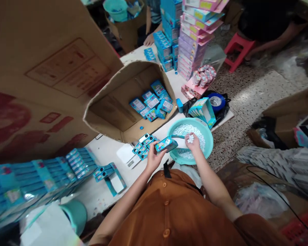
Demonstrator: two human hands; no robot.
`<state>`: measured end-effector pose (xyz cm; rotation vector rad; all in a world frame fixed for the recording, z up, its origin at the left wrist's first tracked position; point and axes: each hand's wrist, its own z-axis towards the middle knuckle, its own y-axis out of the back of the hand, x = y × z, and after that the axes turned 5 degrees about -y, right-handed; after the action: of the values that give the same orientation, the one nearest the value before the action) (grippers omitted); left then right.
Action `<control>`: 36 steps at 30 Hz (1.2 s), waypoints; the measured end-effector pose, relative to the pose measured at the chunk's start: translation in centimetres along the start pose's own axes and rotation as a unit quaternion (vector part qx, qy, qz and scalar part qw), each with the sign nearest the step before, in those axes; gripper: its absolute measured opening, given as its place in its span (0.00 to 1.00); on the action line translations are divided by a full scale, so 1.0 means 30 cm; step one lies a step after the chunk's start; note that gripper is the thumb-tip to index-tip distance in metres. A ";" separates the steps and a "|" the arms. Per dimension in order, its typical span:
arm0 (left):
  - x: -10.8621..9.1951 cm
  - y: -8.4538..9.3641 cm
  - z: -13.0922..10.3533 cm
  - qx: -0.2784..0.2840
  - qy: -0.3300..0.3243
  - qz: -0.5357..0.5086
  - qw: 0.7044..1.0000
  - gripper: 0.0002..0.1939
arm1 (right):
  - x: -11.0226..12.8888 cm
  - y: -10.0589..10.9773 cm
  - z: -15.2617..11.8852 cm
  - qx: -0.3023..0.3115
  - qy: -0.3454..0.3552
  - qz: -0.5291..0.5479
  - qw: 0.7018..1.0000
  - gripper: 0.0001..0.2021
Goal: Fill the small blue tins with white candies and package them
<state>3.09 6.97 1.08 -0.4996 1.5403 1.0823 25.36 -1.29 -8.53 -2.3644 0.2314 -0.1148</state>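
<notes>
My left hand (154, 156) is closed around a small blue printed box (166, 145), held tilted beside the basin. White shows at an opening in its upper face. Over the turquoise basin (209, 147), my right hand (192, 142) is turned up, its fingers curled around a few small white pellets (190, 138). Many more white pellets (184, 130) lie in the basin. Between my hands lies a smooth white piece with dark blue edges (179, 142); its kind I cannot make out. Several small blue boxes with round holes (143, 148) stand on a white scale (129, 161), left of my left hand.
A cardboard carton (110, 116) lies on its side with blue boxes (152, 104) inside. Empty display boxes (205, 111) stand beyond the basin and at left. Stacks of blue packs (41, 181) line the left. Other people sit at the back; a pink stool (238, 49) is at right.
</notes>
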 end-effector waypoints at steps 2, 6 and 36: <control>0.018 0.069 -0.067 -0.040 0.019 0.018 0.999 0.20 | 0.029 -0.005 0.009 -0.027 -0.003 -0.014 1.000 0.05; 0.090 0.222 -0.205 -0.168 0.085 0.084 0.978 0.21 | 0.089 -0.011 0.046 -0.098 0.011 -0.085 0.992 0.06; 0.734 0.648 -0.298 -0.259 0.187 0.156 0.935 0.40 | 0.060 0.068 -0.187 -0.129 0.030 -0.061 0.989 0.04</control>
<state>-23.30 14.20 -12.84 -0.8797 1.6951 1.7380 26.00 -6.91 -5.90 -2.6354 0.1360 -0.2261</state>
